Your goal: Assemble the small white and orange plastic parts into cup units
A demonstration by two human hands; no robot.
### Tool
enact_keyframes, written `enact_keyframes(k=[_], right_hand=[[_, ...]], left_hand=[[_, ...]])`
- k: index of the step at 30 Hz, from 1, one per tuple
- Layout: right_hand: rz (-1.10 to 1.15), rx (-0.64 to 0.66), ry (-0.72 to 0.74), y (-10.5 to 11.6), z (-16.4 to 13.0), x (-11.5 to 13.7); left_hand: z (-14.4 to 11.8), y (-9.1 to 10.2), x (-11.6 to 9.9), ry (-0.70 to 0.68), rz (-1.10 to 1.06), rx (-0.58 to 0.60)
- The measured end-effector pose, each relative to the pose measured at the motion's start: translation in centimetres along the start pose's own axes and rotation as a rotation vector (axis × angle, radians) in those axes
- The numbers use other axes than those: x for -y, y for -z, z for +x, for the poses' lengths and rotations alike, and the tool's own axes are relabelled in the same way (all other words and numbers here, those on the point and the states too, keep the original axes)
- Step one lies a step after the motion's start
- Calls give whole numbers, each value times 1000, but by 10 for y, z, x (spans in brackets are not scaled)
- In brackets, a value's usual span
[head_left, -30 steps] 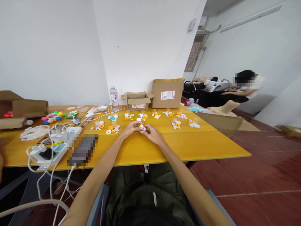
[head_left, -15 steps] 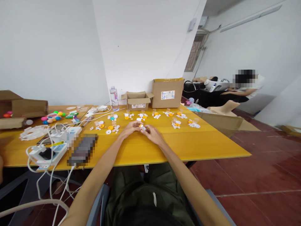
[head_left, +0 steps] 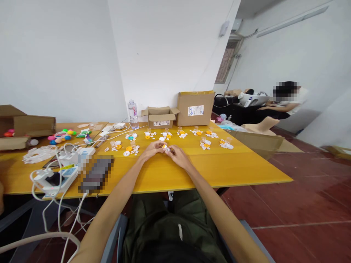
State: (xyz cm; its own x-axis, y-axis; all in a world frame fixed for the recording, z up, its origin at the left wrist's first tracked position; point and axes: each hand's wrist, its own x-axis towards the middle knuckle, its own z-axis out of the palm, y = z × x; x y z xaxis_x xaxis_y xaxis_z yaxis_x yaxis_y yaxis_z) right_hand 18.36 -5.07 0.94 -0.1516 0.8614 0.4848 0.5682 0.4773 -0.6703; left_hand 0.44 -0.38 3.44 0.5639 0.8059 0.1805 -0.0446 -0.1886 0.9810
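Between my two hands, just above the yellow table [head_left: 216, 168], is a small white and orange plastic piece [head_left: 165, 148]. My left hand [head_left: 152, 150] grips it from the left, thumb and fingers closed on it. From the other side my right hand [head_left: 177, 156] pinches it with its fingertips. Its exact kind is too small to make out. Just beyond my hands lie white round parts [head_left: 162, 139]. To the left sits a group of white and orange plastic parts [head_left: 128, 149], with a small clear cup [head_left: 133, 144] beside it.
Several similar part piles line the table, including one at the right [head_left: 226, 144]. Behind stand an open small carton [head_left: 161, 118], a larger carton [head_left: 195, 109] and a water bottle [head_left: 133, 115]. Power strips [head_left: 64, 179] with cables and a phone [head_left: 96, 174] lie left. A person sits far right.
Both hands stay in nearly the same place, with only a slight shift of the fingers around the small piece. The table items have not moved.
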Motion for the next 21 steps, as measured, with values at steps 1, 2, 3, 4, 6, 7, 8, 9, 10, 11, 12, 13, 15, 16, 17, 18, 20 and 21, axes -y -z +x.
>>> enact_keyframes(k=[1,2,3,4,6,7,8,9,10,11,12,13,15,16,17,18,20,21], right_hand=[[-1,-1,4,0,0,-1],[-3,-2,7,0,0,-1],[-6,-2,9,0,0,-2],[-10,0,11,0,0,-2],[-22,5,14,0,0,-2],[-28,7,15,0,0,-1],[-34,9,16,0,0,-1],[-38,11,16,1,0,-1],[-41,14,15,1,0,0],[-42,17,14,1,0,0],[-41,21,14,1,0,0],[-41,25,15,1,0,0],[-44,38,16,1,0,-1],[-48,41,17,1,0,-2],[-52,39,20,0,0,-3],[-55,31,24,-1,0,-4],[-54,2,32,-3,1,-7],[-50,-12,33,-4,1,-8]], left_hand=[[0,0,0,-3,0,-2],[0,0,1,-6,2,-5],[1,1,1,-10,5,-10],[1,1,2,-15,10,-14],[2,2,4,-23,23,-19],[2,2,6,-26,29,-19],[3,3,6,-28,34,-18],[3,3,7,-31,37,-18],[3,3,8,-35,38,-20],[4,4,8,-39,38,-23],[4,4,9,-45,38,-27],[5,4,9,-50,39,-31],[5,4,10,-55,42,-40],[6,4,10,-54,44,-44],[6,4,10,-53,49,-48],[6,3,11,-53,55,-54],[6,3,11,-57,74,-67],[6,3,12,-61,84,-74]])
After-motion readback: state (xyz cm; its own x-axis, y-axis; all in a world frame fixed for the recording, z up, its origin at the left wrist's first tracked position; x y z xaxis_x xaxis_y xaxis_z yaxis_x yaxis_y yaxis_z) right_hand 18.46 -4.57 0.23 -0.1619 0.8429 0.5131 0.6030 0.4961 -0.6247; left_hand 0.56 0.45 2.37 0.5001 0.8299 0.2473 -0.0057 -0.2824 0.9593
